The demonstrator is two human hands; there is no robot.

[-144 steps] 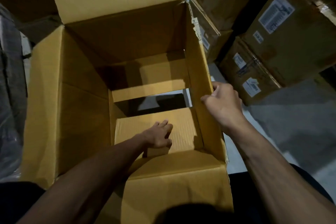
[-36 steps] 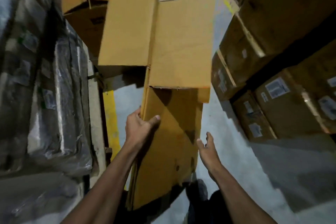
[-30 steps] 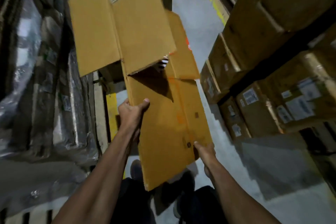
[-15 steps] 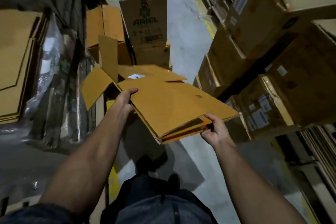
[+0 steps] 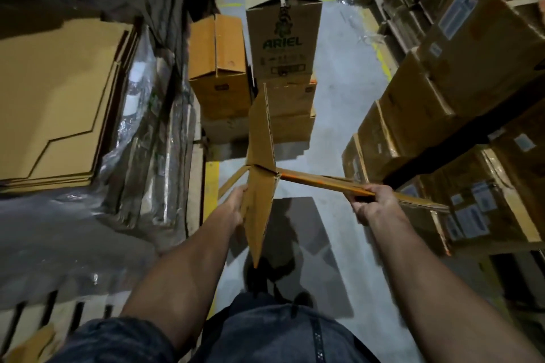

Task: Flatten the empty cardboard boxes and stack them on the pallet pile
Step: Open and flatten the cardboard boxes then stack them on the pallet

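Note:
I hold a flattened brown cardboard box (image 5: 261, 186) in front of me, seen nearly edge-on, with flaps sticking up and hanging down. My left hand (image 5: 236, 206) grips its left side; the fingers are hidden behind the card. My right hand (image 5: 373, 203) grips the thin right edge. A pile of flattened cardboard sheets (image 5: 56, 103) lies high at the left on plastic-wrapped goods.
Ahead in the aisle stand an upright brown box (image 5: 219, 68) and a tall box printed ARIEL (image 5: 283, 38) on lower boxes. Stacked labelled cartons (image 5: 460, 76) line the right side. A wooden pallet (image 5: 35, 318) shows at bottom left. Grey floor (image 5: 336, 115) runs between.
The box has been collapsed flat and lifted off the floor. In the last half second it tilted from a broad face-up sheet to nearly edge-on, and my view turned further left toward the pile.

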